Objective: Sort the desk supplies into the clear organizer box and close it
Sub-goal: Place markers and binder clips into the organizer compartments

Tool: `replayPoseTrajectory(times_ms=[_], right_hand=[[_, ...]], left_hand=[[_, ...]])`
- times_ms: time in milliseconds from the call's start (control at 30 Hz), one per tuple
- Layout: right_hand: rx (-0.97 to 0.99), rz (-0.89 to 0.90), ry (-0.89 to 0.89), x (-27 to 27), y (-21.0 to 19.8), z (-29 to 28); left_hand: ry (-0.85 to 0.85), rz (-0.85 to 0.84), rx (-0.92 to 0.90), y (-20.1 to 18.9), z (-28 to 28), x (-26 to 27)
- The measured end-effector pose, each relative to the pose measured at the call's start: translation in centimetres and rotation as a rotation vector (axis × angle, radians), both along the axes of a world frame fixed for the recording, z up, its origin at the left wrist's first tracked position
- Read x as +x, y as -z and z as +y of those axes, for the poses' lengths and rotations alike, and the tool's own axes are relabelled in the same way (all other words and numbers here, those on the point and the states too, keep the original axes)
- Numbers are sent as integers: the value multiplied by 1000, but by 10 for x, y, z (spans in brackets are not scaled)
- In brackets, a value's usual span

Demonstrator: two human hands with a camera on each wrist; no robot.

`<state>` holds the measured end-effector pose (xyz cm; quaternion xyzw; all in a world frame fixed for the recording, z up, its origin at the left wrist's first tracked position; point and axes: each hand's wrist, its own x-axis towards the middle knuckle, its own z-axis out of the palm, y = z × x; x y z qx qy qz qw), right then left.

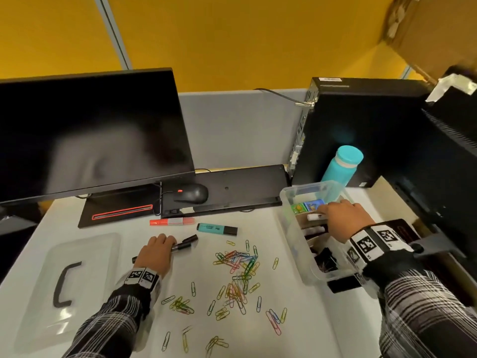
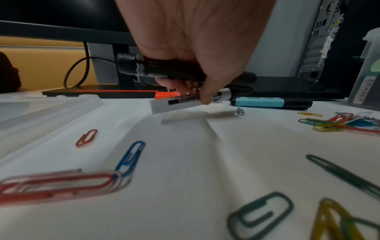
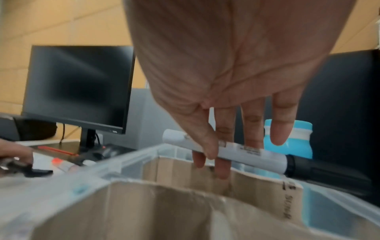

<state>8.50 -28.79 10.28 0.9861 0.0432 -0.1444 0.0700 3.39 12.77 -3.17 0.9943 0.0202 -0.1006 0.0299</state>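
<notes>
The clear organizer box (image 1: 291, 228) stands at the right, open, with cardboard dividers (image 3: 176, 168) and small items inside. My right hand (image 1: 322, 211) is over its far end and pinches a white marker with a black cap (image 3: 248, 153) above the dividers. My left hand (image 1: 169, 242) is at the desk's middle and grips two markers, a black marker (image 2: 162, 68) and a white-barrelled marker (image 2: 176, 104), just off the surface. An orange marker (image 1: 171, 221) and a teal highlighter (image 1: 216, 227) lie beyond it. Several coloured paper clips (image 1: 237, 270) are scattered in front. The clear lid (image 1: 85, 254) lies at the left.
A dark monitor (image 1: 90, 135) stands at the back left on its base (image 1: 118, 210). A mouse (image 1: 192, 193) and a black keyboard (image 1: 240, 187) lie behind the markers. A black PC tower (image 1: 361, 120) and a teal bottle (image 1: 342, 164) stand behind the box.
</notes>
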Motion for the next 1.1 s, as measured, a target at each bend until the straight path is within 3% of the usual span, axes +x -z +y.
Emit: replayPoseTrajectory(times_ms=[133,267,333,500,667,767,900,1100], right_hand=[[133,67,-34,-5,-4,12],[88,63,-66,-12,-4,18],[94,43,-30,-17,-2,12],[350,-121,131,-35,16,-19],[387,-345,371,-50,44,-43],[415,-344,440,-56,58,-46],[402,-333,438,-58,64,-47],[386,-345,450,-59,63,-46]], left_hand=[[3,-16,-38,-4,-4,0],[9,-50,-86,-13,-16,3],[19,-80,-100,-17,-24,4],[87,-141,-157,-41,-52,3],[300,-160,-231,-91,-136,9],[451,-191,-217,-114,-199,17],[610,-186,-68,-124,-267,27],[573,-17,-4,-119,-322,58]])
